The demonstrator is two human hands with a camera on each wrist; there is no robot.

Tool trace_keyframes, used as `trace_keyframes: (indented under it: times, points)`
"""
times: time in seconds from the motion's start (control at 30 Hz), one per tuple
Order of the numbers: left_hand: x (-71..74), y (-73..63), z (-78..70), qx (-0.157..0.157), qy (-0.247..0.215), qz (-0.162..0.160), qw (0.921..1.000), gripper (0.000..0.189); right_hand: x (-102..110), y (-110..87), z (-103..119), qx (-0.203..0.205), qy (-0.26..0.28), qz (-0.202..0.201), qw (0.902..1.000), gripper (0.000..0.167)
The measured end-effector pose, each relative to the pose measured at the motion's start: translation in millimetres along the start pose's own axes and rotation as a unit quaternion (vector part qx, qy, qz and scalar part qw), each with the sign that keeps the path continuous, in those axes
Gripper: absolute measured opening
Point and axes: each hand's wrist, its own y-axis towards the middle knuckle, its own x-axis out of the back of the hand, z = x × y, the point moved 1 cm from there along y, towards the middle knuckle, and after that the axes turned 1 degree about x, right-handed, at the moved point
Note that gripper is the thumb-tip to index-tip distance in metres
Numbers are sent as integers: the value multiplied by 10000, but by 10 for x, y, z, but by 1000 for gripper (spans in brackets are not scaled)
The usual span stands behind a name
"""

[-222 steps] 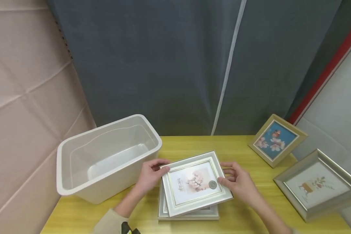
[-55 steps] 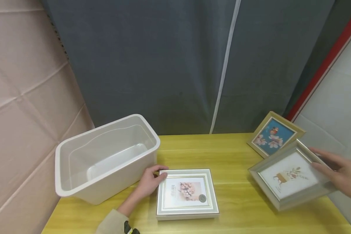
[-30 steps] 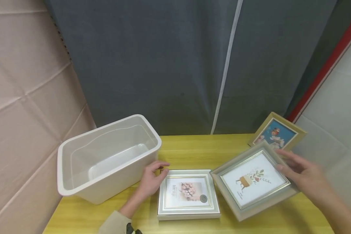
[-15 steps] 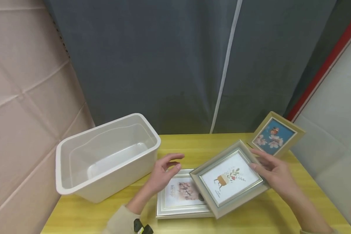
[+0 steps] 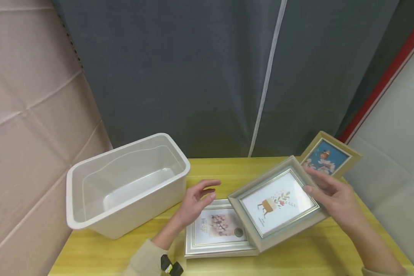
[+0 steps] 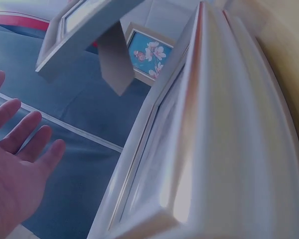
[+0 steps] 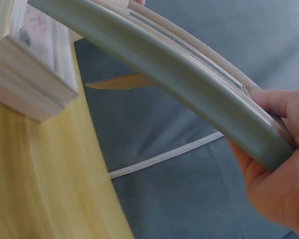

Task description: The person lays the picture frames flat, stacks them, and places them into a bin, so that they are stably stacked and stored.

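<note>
My right hand [image 5: 338,199] grips the right side of a champagne-coloured picture frame [image 5: 276,203], thumb on its front and fingers behind. The frame is tilted and raised, its lower left overlapping a stack in the head view. Its support leg [image 6: 114,59] sticks out at the back in the left wrist view. That stack is white picture frames, the top frame [image 5: 217,230] lying face up with a pink flower print. Over the stack's far left corner hovers my left hand [image 5: 194,203], fingers loosely bent, holding nothing; the left wrist view shows its spread fingers [image 6: 27,129] away from the stack.
A deep off-white plastic bin [image 5: 163,195] stands to the left on the yellow wooden table [image 5: 207,166]. At the back right, a gold frame [image 5: 353,157] with a blue blossom picture stands upright, partly covered by the held frame. A dark curtain [image 5: 179,76] hangs behind.
Earlier both hands set a white frame onto the stack. Since then my right hand has brought the champagne frame leftward from the right side, lifting it slightly lately. My left hand has left the stack's edge.
</note>
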Motion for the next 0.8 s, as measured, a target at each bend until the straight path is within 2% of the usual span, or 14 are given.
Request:
trace_keyframes:
  times: [0.13, 0.27, 0.43, 0.57, 0.73, 0.8]
  points:
    - [-23, 38, -13, -85, -126, 52, 9999, 35, -8, -3, 107, -44, 184, 126, 9997, 52]
    - [-63, 75, -47, -32, -280, 174, 9995, 36, -74, -24, 199, -71, 541, 379, 9978, 52]
    - [-100, 109, -67, -126, -411, 290, 9987, 36, -191, -42, 275, 81, 1218, 811, 9892, 51]
    - [-120, 124, -89, -98, -417, 349, 9985, 36, -298, -38, 302, 307, 1697, 1167, 9781, 53]
    - [-138, 130, -91, -122, -474, 375, 9981, 37, -433, -13, 315, 701, 2308, 1703, 9554, 58]
    - [-150, 136, -85, -195, -562, 408, 9974, 40, -473, -10, 321, 822, 2408, 1819, 9498, 59]
